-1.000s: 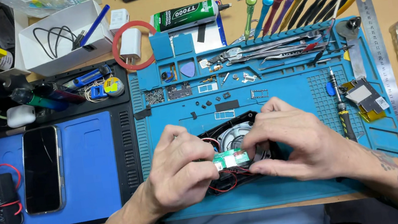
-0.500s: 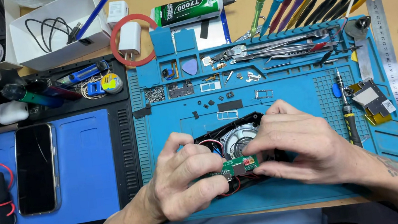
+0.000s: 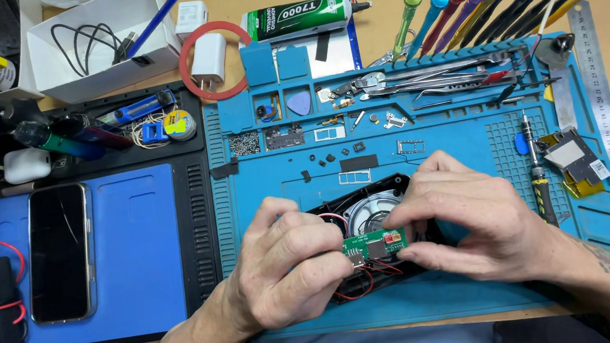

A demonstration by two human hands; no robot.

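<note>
Two hands pinch a small green rectangular circuit board: left hand grips its left end, right hand its right, over a black speaker housing (round metallic cone, mostly hidden by fingers) on the ribbed blue mat; thin red wires partly obscured

Both hands pinch a small green circuit board: the left hand from its left end, the right hand from its right. Red and black wires trail just below the grip, and a round speaker in a black housing sits right behind it, all over a blue work mat on the tabletop
</note>
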